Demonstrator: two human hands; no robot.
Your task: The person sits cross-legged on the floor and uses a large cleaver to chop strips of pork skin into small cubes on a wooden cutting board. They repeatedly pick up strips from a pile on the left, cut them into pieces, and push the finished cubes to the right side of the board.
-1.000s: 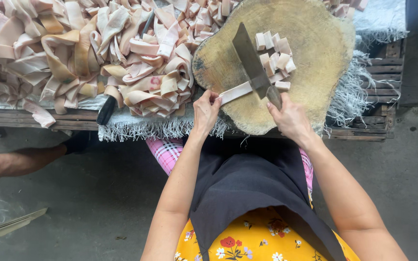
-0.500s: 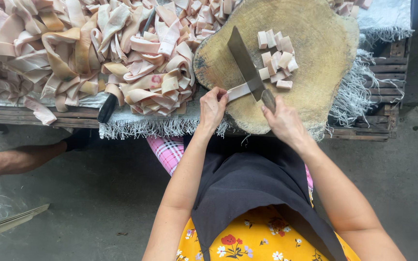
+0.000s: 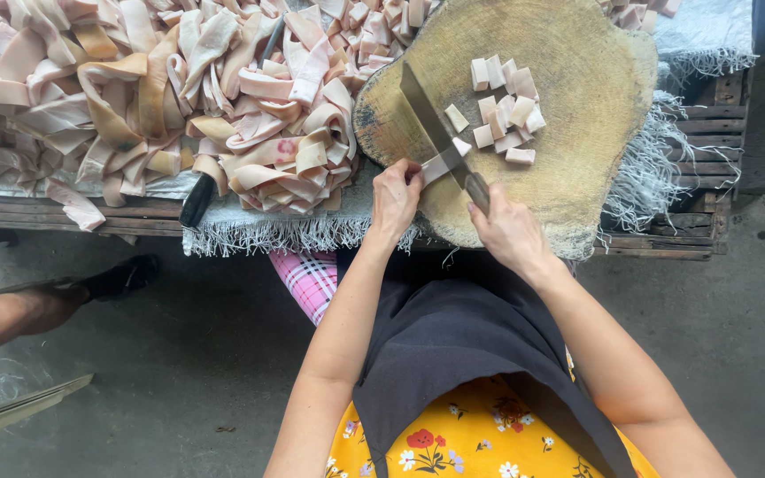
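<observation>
On the round wooden chopping block (image 3: 595,97) lies a pale strip of pork skin (image 3: 436,164). My left hand (image 3: 395,196) pins the strip's near end to the block. My right hand (image 3: 508,232) grips the handle of a large cleaver (image 3: 428,115), whose blade rests across the strip, pointing away from me. Several small cut squares of skin (image 3: 502,111) lie heaped just right of the blade.
A big pile of pink and tan skin strips (image 3: 152,97) covers the table left of the block, with a dark-handled tool (image 3: 197,199) at its front edge. A frayed white sack lines the slatted wooden table (image 3: 710,186). Another person's leg and black shoe (image 3: 117,276) are at left on the concrete floor.
The strip under the blade has grown shorter and another cut square lies beside the heap. My left hand has slid slightly toward the cleaver.
</observation>
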